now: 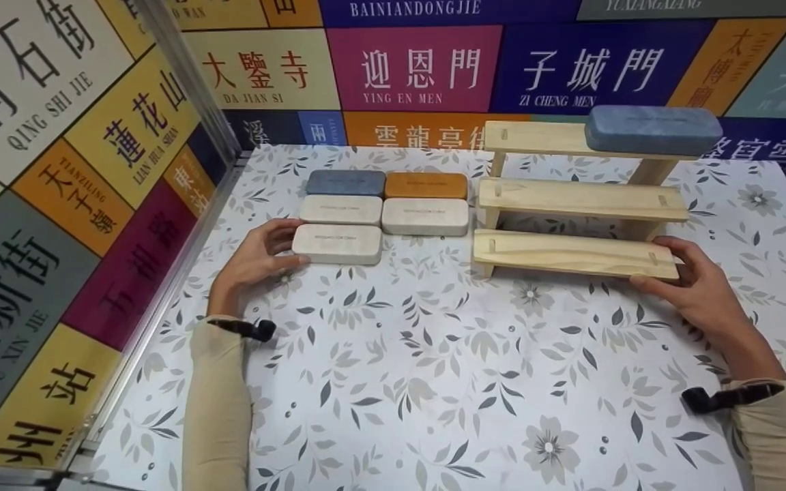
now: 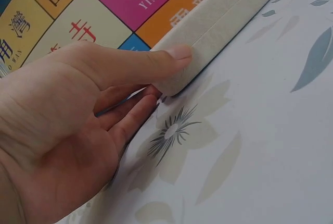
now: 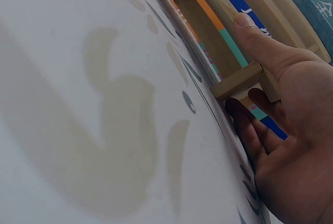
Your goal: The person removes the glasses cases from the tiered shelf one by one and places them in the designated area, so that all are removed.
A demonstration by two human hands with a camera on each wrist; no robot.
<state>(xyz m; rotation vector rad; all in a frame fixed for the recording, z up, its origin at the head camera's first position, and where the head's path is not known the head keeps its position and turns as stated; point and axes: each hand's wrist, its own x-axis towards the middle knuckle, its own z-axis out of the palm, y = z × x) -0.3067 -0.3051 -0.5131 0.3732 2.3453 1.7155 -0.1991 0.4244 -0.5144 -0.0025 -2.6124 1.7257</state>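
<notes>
At the left end of the nearest white glasses case [image 1: 338, 244], my left hand [image 1: 256, 256] grips with the thumb on its front side. The left wrist view shows that thumb [image 2: 174, 60] against the case [image 2: 218, 26], other fingers behind its end. My right hand [image 1: 703, 290] holds the right end of the bottom step of a three-tier wooden rack [image 1: 570, 254], thumb along the front edge. In the right wrist view the fingers go round the rack's end [image 3: 239, 81]. A blue glasses case [image 1: 652, 129] lies on the top step's right part.
Behind the held case lie two more white cases [image 1: 342, 209], a blue case [image 1: 346, 183] and an orange case [image 1: 427, 185], packed close together. The rack stands right of them on a flower-patterned tabletop [image 1: 434, 382]. Walls with colourful sign panels [image 1: 413, 68] border the back and left.
</notes>
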